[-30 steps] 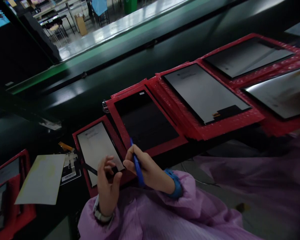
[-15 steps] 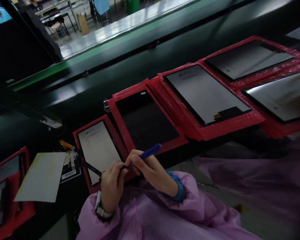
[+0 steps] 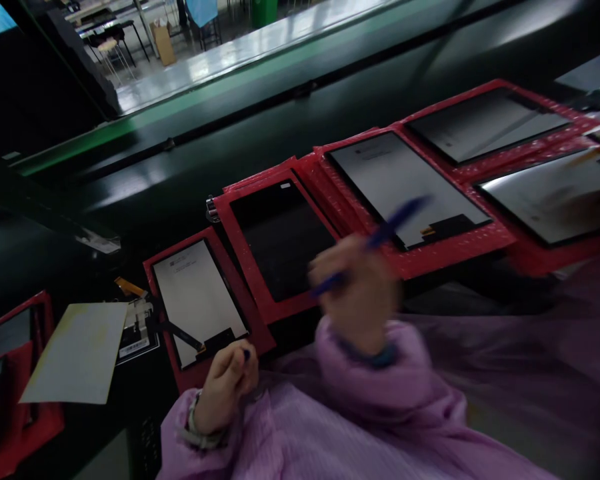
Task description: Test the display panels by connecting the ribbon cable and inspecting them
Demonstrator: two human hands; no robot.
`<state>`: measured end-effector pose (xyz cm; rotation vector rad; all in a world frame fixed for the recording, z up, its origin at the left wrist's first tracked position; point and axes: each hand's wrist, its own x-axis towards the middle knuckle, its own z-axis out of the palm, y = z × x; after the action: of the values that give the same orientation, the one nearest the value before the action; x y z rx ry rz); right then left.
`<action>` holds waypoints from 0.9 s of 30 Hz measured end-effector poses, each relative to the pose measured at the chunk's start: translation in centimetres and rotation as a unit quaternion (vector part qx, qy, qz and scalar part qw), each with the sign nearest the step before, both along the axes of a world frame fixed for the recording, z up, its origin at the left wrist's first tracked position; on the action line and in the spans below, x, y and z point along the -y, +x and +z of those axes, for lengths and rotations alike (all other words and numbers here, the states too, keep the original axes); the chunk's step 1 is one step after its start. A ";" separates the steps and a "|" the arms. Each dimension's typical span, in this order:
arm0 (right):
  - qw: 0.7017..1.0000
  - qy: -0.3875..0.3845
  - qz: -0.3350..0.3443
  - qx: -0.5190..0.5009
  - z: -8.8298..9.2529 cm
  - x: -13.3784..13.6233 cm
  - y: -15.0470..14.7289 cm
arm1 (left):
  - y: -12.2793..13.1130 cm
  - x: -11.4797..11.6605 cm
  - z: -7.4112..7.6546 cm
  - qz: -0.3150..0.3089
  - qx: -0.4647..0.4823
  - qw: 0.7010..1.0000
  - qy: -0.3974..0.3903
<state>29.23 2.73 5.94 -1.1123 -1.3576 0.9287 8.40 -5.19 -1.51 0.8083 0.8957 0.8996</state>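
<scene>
My right hand (image 3: pixel 363 300), blurred by motion, is closed around a blue pen (image 3: pixel 401 217) in front of the dark screen panel (image 3: pixel 285 237) on its red bubble-wrap sheet. The pen slants, one end up to the right. My left hand (image 3: pixel 225 383) is a loose fist close to my body, with a small dark blue piece, like the pen's cap (image 3: pixel 247 355), between thumb and fingers. Just beyond it lies a white-backed screen panel (image 3: pixel 200 293) with a black flex strip (image 3: pixel 183 335), on red bubble wrap.
More screen panels (image 3: pixel 405 180) lie on red bags to the right, where a person's hand (image 3: pixel 597 210) touches one. A yellowish paper sheet (image 3: pixel 75 353) and a circuit piece (image 3: pixel 137 330) lie on the left. A dark green conveyor (image 3: pixel 260 113) runs behind.
My hands have come apart. My right hand has moved right and up with the pen, while my left hand has dropped slightly, keeping the small dark blue piece.
</scene>
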 end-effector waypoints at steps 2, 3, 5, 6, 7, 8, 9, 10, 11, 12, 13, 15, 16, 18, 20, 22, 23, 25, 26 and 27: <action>0.982 0.082 -0.155 -0.068 2.0 -1.3 2.7 | -0.7 0.5 -0.4 0.027 0.073 0.997 -0.025; 0.962 0.117 -0.219 -0.112 2.8 -2.0 3.6 | -1.0 0.7 -0.6 0.049 0.086 0.995 -0.024; 0.946 0.128 -0.249 -0.162 3.9 -3.6 4.6 | -1.1 0.7 -0.8 0.085 0.058 0.995 0.008; 0.954 0.109 -0.224 -0.164 4.2 -4.5 4.7 | -1.0 0.6 -0.8 0.090 0.011 0.995 0.035; 0.967 0.083 -0.185 -0.152 4.5 -5.6 4.7 | -0.8 0.4 -0.8 0.088 -0.057 0.992 0.068; 0.980 0.059 -0.143 -0.126 4.6 -6.8 4.5 | -0.6 0.1 -0.8 0.084 -0.138 0.981 0.109; 0.987 0.046 -0.114 -0.106 4.7 -8.2 4.3 | -0.3 -0.2 -0.9 0.076 -0.221 0.959 0.158; 0.990 0.043 -0.103 -0.090 4.8 -9.6 4.2 | 0.0 -0.5 -1.0 0.067 -0.298 0.928 0.212; 0.990 0.055 -0.103 -0.075 4.7 -11.2 4.0 | 0.2 -0.8 -1.2 0.058 -0.359 0.892 0.268; 0.990 0.073 -0.107 -0.064 4.6 -12.8 3.9 | 0.4 -1.0 -1.4 0.051 -0.404 0.853 0.326; 0.988 0.090 -0.112 -0.056 4.2 -14.4 3.9 | 0.6 -1.2 -1.8 0.045 -0.434 0.816 0.380; 0.988 0.094 -0.117 -0.037 2.8 -17.4 3.8 | 0.7 -1.3 -2.4 0.038 -0.470 0.752 0.461; 0.990 0.065 -0.119 -0.026 1.8 -18.6 3.8 | 0.7 -1.3 -2.8 0.036 -0.480 0.730 0.486; 0.992 0.012 -0.127 -0.015 -0.9 -20.6 3.9 | 0.5 -1.1 -3.3 0.044 -0.490 0.706 0.510; 0.990 -0.021 -0.137 -0.009 -3.7 -21.7 4.1 | 0.3 -0.9 -3.6 0.062 -0.494 0.698 0.514; 0.987 -0.021 -0.159 0.012 -6.1 -22.1 4.3 | 0.2 -0.9 -3.7 0.073 -0.496 0.694 0.516; 0.985 -0.011 -0.172 0.029 -7.0 -22.2 4.4 | 0.1 -0.9 -3.7 0.068 -0.496 0.693 0.519; 0.979 0.010 -0.194 0.064 -8.1 -22.3 4.5 | 0.1 -0.9 -3.6 0.055 -0.494 0.693 0.523; 0.976 0.018 -0.202 0.076 -8.4 -22.4 4.5 | 0.2 -1.0 -3.6 0.049 -0.493 0.693 0.523; 0.974 0.021 -0.210 0.084 -8.7 -22.4 4.6 | 0.2 -1.1 -3.5 0.045 -0.493 0.694 0.523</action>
<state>33.80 25.15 -2.72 -1.4007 -1.2021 0.5047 8.64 -4.14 -4.98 2.4285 1.3192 1.0318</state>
